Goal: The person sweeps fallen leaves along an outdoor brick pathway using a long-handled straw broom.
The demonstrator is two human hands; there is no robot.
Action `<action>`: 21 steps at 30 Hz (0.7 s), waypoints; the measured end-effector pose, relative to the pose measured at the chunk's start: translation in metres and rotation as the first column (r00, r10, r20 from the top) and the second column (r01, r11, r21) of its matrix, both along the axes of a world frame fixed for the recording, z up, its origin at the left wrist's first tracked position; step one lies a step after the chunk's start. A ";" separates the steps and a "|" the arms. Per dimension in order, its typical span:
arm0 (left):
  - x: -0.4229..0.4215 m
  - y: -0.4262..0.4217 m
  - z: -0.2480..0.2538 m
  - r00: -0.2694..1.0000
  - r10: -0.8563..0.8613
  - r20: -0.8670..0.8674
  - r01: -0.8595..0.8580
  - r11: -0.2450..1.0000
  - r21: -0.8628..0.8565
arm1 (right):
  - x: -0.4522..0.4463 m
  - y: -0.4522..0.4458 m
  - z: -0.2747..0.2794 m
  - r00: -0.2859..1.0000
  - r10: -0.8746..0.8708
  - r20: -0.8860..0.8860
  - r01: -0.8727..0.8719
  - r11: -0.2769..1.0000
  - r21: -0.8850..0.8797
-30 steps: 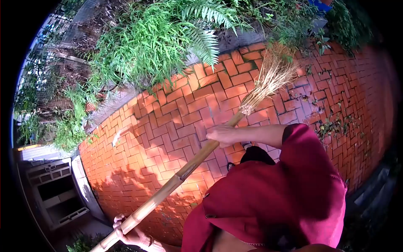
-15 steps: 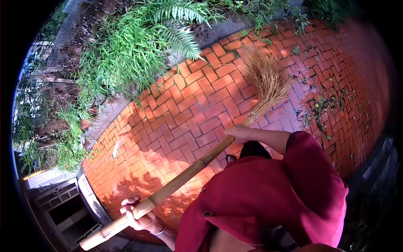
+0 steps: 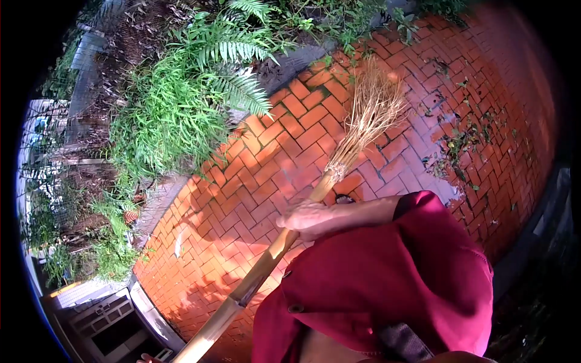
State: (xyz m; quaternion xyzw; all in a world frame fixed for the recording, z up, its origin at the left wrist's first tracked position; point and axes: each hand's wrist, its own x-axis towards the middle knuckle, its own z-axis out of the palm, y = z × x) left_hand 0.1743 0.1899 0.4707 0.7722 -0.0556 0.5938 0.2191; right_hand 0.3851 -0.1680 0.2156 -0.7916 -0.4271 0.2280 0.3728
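both hands have shifted toward the view's lower left; the left hand (image 3: 147,359) is mostly cut off, its grip unclear. the right hand (image 3: 308,218) wraps the bamboo broom (image 3: 271,256) low, likely to steer its bristles (image 3: 372,106) across the brick paving (image 3: 242,202), near scattered leaves (image 3: 463,144).

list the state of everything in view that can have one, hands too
right hand: closed around broom handle
left hand: mostly out of frame, grip unclear
broom handle: held at a slant
bristles: fanned out at the tips
leaves: scattered on the paving
paving: partly sunlit, partly shaded
fern: green, fronds spread
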 end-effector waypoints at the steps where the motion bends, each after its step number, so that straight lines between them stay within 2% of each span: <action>1: 0.018 -0.001 -0.007 1.000 -0.031 -0.004 0.031 1.000 -0.002 | -0.009 0.011 -0.014 0.996 0.010 -0.093 0.002 0.991 0.132; 2: 0.042 -0.008 -0.015 0.973 -0.218 -0.071 0.203 0.964 -0.171 | -0.019 0.011 -0.029 0.999 -0.036 -0.019 0.040 0.904 0.426; 3: 0.066 -0.017 -0.022 0.909 -0.401 -0.111 0.343 0.874 -0.343 | -0.021 0.012 -0.058 0.999 0.009 -0.041 0.003 0.958 0.286; 5: 0.115 -0.043 -0.042 0.696 -0.713 -0.091 0.501 0.572 -0.649 | -0.015 -0.009 -0.072 0.984 -0.026 -0.175 0.027 1.000 -0.001; 6: 0.136 -0.054 -0.055 0.561 -0.827 -0.039 0.513 0.384 -0.768 | -0.009 -0.037 -0.078 0.956 -0.117 -0.268 0.079 0.986 -0.148; 7: 0.155 -0.060 -0.104 0.589 -0.805 -0.071 0.343 0.329 -0.880 | -0.006 -0.059 -0.112 0.917 -0.312 -0.249 0.247 0.933 -0.260; 8: 0.171 -0.098 -0.139 0.538 -0.834 -0.119 0.231 0.282 -0.931 | 0.000 -0.087 -0.136 0.900 -0.392 -0.189 0.338 0.903 -0.267; 9: 0.183 -0.112 -0.206 0.438 -0.889 -0.137 0.173 0.232 -0.957 | 0.026 -0.133 -0.167 0.893 -0.435 -0.117 0.318 0.792 -0.522; 10: 0.183 -0.122 -0.218 0.419 -0.902 -0.109 0.098 0.164 -0.982 | 0.029 -0.158 -0.187 0.846 -0.501 0.185 0.525 0.715 -0.462; 11: 0.187 -0.125 -0.228 0.363 -0.928 -0.087 0.097 0.131 -0.987 | 0.030 -0.176 -0.177 0.783 -0.577 0.232 0.614 0.660 -0.434; 12: 0.199 -0.123 -0.230 0.280 -0.960 -0.015 0.094 0.043 -0.995 | 0.025 -0.185 -0.157 0.714 -0.648 0.265 0.692 0.597 -0.406; 14: 0.225 -0.104 -0.228 0.189 -0.981 0.030 0.111 -0.009 -0.994 | 0.009 -0.185 -0.113 0.654 -0.703 0.279 0.744 0.531 -0.406; 15: 0.239 -0.109 -0.213 0.140 -0.989 0.046 0.176 -0.021 -0.984 | 0.000 -0.179 -0.104 0.595 -0.720 0.357 0.801 0.491 -0.343; 16: 0.254 -0.097 -0.209 0.072 -0.995 0.066 0.174 -0.053 -0.983 | -0.011 -0.169 -0.094 0.565 -0.740 0.365 0.820 0.452 -0.353; 18: 0.292 -0.086 -0.203 -0.018 -0.993 0.116 0.254 -0.117 -0.960 | -0.035 -0.141 -0.073 0.381 -0.849 0.367 0.919 0.305 -0.249; 19: 0.314 -0.083 -0.201 -0.113 -0.984 0.138 0.230 -0.161 -0.960 | -0.053 -0.128 -0.080 0.277 -0.873 0.402 0.960 0.236 -0.150; 20: 0.334 -0.086 -0.198 -0.214 -0.964 0.155 0.193 -0.198 -0.961 | -0.070 -0.116 -0.081 0.235 -0.870 0.433 0.969 0.174 -0.177; 21: 0.352 -0.096 -0.198 -0.303 -0.925 0.231 0.133 -0.281 -0.950 | -0.092 -0.102 -0.082 0.179 -0.904 0.387 0.971 0.100 -0.216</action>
